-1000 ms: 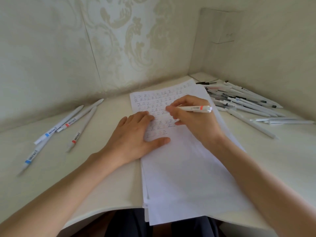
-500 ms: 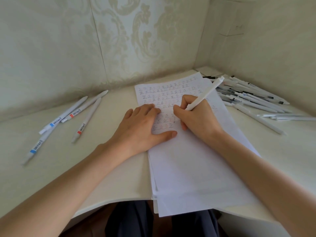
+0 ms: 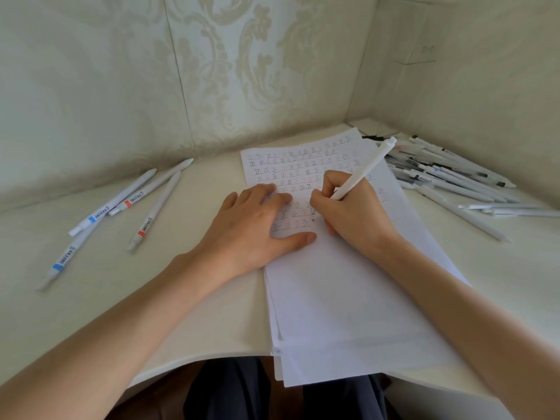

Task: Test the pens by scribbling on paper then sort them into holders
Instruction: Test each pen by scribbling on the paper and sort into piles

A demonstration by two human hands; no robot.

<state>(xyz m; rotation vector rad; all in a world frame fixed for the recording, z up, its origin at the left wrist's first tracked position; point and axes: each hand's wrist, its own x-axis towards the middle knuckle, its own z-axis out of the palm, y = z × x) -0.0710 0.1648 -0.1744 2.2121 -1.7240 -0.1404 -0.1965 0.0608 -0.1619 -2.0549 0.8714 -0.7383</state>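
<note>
Pen (image 3: 364, 168) slants upward from right hand (image 3: 351, 213), tip touching paper (image 3: 348, 298).

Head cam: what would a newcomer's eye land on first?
Centre frame, the right hand grips a white pen, tip down on a sheet of paper covered in rows of small marks, while the left hand presses it flat. A heap of white pens lies far right; four loose pens lie left.
</note>
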